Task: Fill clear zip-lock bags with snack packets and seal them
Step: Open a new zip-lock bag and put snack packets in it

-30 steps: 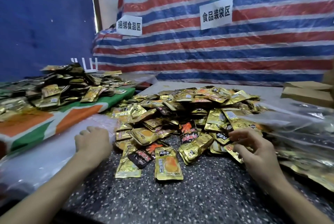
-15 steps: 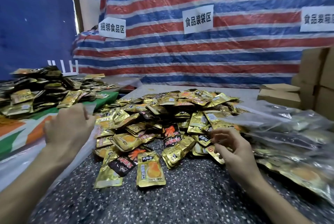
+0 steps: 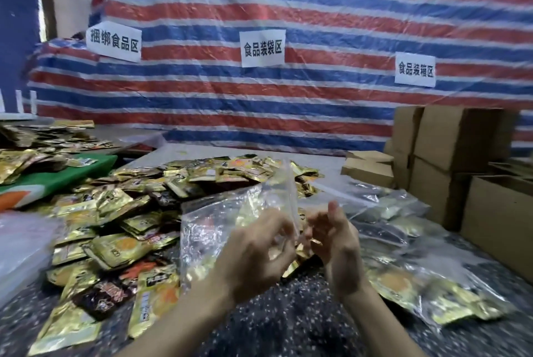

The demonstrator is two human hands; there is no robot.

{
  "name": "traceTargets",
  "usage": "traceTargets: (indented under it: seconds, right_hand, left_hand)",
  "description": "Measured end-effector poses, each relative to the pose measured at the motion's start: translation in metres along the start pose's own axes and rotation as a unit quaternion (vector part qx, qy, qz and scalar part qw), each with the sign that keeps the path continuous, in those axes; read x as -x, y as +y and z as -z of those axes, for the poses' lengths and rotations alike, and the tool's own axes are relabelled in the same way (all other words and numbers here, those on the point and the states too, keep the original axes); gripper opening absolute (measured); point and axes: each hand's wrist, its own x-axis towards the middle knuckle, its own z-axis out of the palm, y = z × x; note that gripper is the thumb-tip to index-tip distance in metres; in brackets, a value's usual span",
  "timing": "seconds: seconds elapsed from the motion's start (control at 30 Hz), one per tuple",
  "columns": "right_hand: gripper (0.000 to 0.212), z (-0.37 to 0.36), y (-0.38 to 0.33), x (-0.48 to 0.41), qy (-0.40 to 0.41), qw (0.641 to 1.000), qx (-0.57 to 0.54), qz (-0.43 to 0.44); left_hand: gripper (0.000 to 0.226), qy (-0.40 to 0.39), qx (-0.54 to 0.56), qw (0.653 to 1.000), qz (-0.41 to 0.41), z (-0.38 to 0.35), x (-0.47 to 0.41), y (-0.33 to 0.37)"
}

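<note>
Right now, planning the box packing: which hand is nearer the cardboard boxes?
Right. The cardboard boxes stand to the right of the right hand; the left hand is farther left, holding the clear zip-lock bag.

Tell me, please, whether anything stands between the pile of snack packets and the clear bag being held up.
Nothing visible does. The left hand holds the clear bag just above the near side of the packet pile, and the right hand is at its zip edge. Blur hides whether the mouth is open.

Dark speckled tabletop (image 3: 277, 325). On it: central heap of gold foil snack packets (image 3: 121, 221); filled clear plastic bags (image 3: 418, 284), right; brown cardboard boxes (image 3: 496, 229) at right edge.
</note>
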Motion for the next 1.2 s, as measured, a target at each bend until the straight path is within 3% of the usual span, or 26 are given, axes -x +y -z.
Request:
traceTargets:
  seconds: [0.17,0.27,0.33,0.43,0.6,0.7,0.9,1.0,1.1,1.2]
  right_hand:
    - [0.053,0.005,-0.003,-0.003,-0.077,0.992,0.096,-0.040]
    - [0.019,0.005,-0.006,-0.002,-0.121,0.978,0.139,-0.094]
    - [0.010,0.007,-0.008,-0.002,-0.117,0.975,0.148,-0.119]
    - [0.008,0.010,-0.010,-0.002,-0.127,0.973,0.136,-0.136]
    - [0.014,0.009,-0.012,-0.001,-0.170,0.970,0.105,-0.139]
    - [0.022,0.007,-0.011,0.000,-0.188,0.967,0.099,-0.139]
    - [0.015,0.005,-0.009,0.003,-0.246,0.954,0.085,-0.145]
    - [0.018,0.003,-0.009,0.002,-0.207,0.965,0.049,-0.154]
    - [0.007,0.004,-0.009,-0.002,-0.097,0.985,-0.024,-0.141]
    - [0.016,0.008,-0.009,-0.004,0.001,0.995,-0.049,-0.088]
  left_hand:
    - [0.007,-0.038,0.025,0.999,-0.009,-0.024,0.026,-0.010]
    - [0.016,-0.055,0.018,0.998,0.013,-0.020,0.032,-0.015]
    - [0.023,-0.052,0.039,0.997,0.041,-0.017,0.035,-0.017]
    - [0.012,-0.055,0.139,0.982,0.118,-0.013,0.034,-0.014]
    - [0.042,0.000,0.214,0.954,0.212,-0.008,0.025,-0.006]
    - [0.040,0.004,0.249,0.934,0.258,-0.005,0.024,-0.003]
    - [0.034,-0.002,0.314,0.891,0.329,-0.009,0.024,-0.006]
    - [0.033,0.019,0.342,0.868,0.361,-0.007,0.023,-0.007]
    - [0.037,0.077,0.367,0.844,0.384,-0.001,0.019,-0.009]
    - [0.032,0.115,0.407,0.815,0.396,0.002,0.016,-0.011]
